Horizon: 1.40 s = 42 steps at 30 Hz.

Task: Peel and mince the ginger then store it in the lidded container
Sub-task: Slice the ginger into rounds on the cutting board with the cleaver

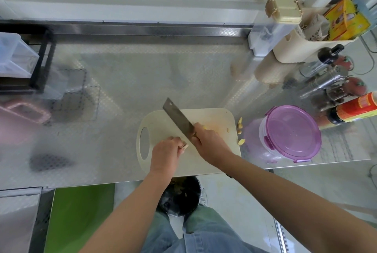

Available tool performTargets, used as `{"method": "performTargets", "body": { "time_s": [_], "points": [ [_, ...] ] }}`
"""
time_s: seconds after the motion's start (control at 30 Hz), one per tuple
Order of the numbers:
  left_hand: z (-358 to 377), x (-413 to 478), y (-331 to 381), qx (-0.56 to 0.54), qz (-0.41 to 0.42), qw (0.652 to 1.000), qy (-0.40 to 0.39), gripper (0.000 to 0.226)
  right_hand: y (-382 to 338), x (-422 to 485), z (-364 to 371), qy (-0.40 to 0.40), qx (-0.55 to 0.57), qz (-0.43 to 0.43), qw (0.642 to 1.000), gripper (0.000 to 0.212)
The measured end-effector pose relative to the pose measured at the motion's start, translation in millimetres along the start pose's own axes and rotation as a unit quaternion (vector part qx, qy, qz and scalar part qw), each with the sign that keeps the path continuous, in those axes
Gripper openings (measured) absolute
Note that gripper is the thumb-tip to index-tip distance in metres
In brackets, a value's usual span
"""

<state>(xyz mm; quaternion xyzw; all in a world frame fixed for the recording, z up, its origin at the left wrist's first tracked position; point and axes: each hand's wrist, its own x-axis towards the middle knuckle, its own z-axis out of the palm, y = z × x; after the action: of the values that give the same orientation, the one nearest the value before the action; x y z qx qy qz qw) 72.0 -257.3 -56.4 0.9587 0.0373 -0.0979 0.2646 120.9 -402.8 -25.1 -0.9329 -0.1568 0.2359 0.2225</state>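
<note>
On the steel counter, left end of the cutting board (pixel 159 122): left hand (pixel 165 150) pinches a small ginger piece (pixel 185 146), fingers curled over it, knuckles up. The piece sits on the board, poking out past the fingertips.

Just right of it is the cleaver (pixel 178 117), blade angled up-left across the board. Can't tell if the edge is touching the ginger. Right hand (pixel 208 140) is wrapped round the handle, choked up close to the blade.

Handling, my read: the piece is light, firm and fibrous, with cut faces probably damp and slick. It's small enough to roll or skid under the blade. Best held at the end away from the edge, fingertips tucked back, flat face down if there is one.

Further right: loose ginger bits (pixel 240 123) at the board's right edge, some off it on the counter. Peel or flesh, too small to tell.

Far right: lidded container (pixel 291 132), purple lid on, clips look closed, standing near the board. Light plastic, likely slides on steel, so it needs steadying while unclipping.
</note>
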Motion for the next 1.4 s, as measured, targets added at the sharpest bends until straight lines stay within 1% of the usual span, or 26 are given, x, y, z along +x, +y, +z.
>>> {"method": "performTargets", "body": {
  "time_s": [0.1,0.17,0.4,0.57,0.83,1.1,1.2,1.23,1.3,1.4],
  "points": [
    [-0.3,-1.4,1.1,0.001,-0.005,1.0,0.008,0.009,-4.1,-4.8,-3.5,-0.014,-0.043,-0.028,0.999,0.011],
    [-1.1,-2.1,1.5,-0.007,-0.009,1.0,0.013,0.008,-6.2,-7.1,-0.9,-0.022,-0.066,-0.029,0.997,0.014],
    [-0.9,-2.5,0.8,-0.016,-0.011,1.0,0.02,0.008,-6.5,-10.1,5.6,-0.025,-0.087,-0.016,0.996,0.02],
    [-1.0,-0.6,2.0,0.003,-0.002,1.0,0.02,0.014,-12.3,-13.9,9.4,-0.048,-0.117,0.008,0.992,0.026],
    [-0.5,3.4,1.8,0.033,0.003,0.999,0.006,0.018,-24.3,-8.3,12.5,-0.036,-0.111,0.007,0.993,0.025],
    [0.8,0.1,-1.4,0.031,0.011,0.999,0.032,0.015,-14.8,-17.4,16.6,-0.023,-0.103,0.007,0.994,0.025],
    [-1.5,-2.9,-4.8,0.051,0.01,0.999,0.016,0.023,-16.2,-15.4,17.1,-0.019,-0.091,0.003,0.996,0.022],
    [-2.7,-3.1,-5.9,0.06,0.011,0.998,0.014,0.023,-17.2,-14.3,16.9,-0.017,-0.089,0.001,0.996,0.021],
    [-5.0,-1.9,-6.5,0.069,0.014,0.997,0.016,0.015,-18.6,-12.6,15.8,-0.018,-0.088,-0.001,0.996,0.019],
    [-6.0,1.4,-5.2,0.076,0.019,0.997,0.008,0.007,-20.2,-9.8,15.5,-0.02,-0.097,0.005,0.995,0.023]
  ]
}}
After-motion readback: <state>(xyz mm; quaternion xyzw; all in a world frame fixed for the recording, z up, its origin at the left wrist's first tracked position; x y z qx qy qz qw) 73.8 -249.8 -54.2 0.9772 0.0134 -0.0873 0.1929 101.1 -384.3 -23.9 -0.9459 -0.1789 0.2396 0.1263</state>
